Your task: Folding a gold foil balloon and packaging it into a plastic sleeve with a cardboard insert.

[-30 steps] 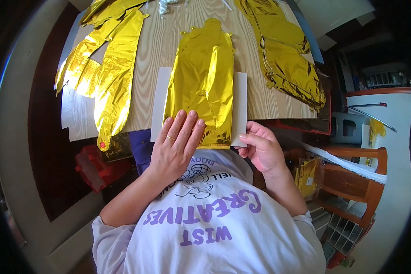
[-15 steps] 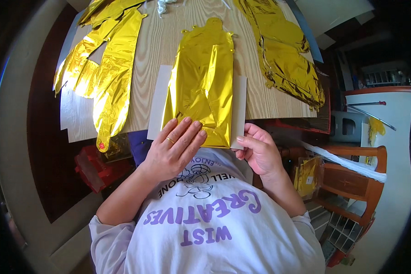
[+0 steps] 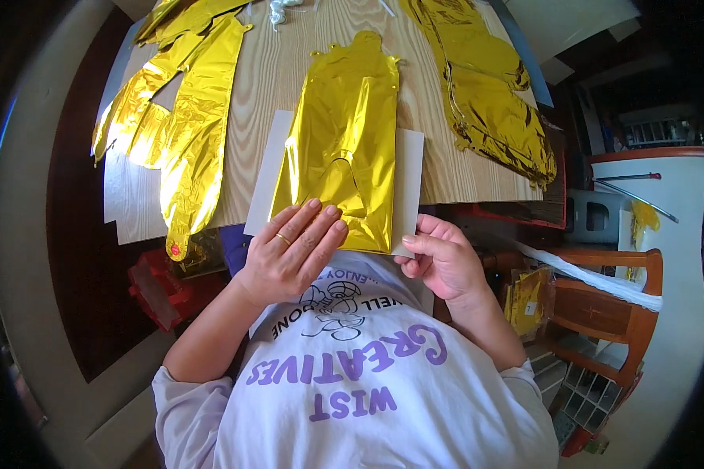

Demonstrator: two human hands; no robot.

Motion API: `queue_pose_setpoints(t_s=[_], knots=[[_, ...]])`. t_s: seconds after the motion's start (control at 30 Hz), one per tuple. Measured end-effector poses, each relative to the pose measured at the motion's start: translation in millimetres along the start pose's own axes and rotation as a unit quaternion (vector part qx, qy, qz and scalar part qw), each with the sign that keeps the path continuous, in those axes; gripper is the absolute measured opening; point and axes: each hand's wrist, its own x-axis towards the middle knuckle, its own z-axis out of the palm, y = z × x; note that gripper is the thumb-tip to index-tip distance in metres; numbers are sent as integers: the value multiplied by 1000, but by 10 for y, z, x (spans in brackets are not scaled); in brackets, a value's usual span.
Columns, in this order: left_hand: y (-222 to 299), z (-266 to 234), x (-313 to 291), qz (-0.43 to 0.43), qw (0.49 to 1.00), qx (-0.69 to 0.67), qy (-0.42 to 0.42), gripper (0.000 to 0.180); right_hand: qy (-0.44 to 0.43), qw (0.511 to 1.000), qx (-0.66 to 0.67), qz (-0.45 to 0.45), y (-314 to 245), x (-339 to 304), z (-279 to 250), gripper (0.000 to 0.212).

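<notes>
A flat gold foil balloon [image 3: 336,117] lies lengthwise in front of me, folded to a long panel with a rounded tab at its far end. Beneath it is a white card [image 3: 408,172], which shows along both sides and overhangs the table's near edge. My left hand [image 3: 293,246] rests on the balloon's near end, fingers stretched out flat, a ring on one of them. At the card's near right corner, my right hand [image 3: 442,254] pinches it between thumb and fingers. The fingertips below the card are partly hidden.
More gold foil balloons lie on the wood-grain table [image 3: 266,70]: one flat balloon [image 3: 192,148] at left, a stack [image 3: 485,86] at right. White curled ribbon [image 3: 281,11] sits at the far edge. A wooden chair [image 3: 594,305] stands right, a red object [image 3: 168,289] below left.
The card and balloon have turned slightly, their near end shifting a little left. My left hand has slid slightly left with them, and the foil's creases have changed. My right hand keeps its pinch.
</notes>
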Motion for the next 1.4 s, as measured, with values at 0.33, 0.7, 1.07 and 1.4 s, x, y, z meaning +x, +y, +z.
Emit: queue_pose_setpoints(t_s=[0.33,0.7,1.07,1.4], knots=[[-197,-119,290,88,993,66,33,30,-39,999,-9,-25,-353,-30,73,10],[-457,132,740,157,981,118,8,29,-26,959,-260,-110,-970,278,-82,32],[-185,300,421,74,995,65,-32,35,59,305,-754,-579,-291,320,-15,32],[-472,8,84,53,998,16,11,23,54,280,-744,-604,-287,332,-139,21]])
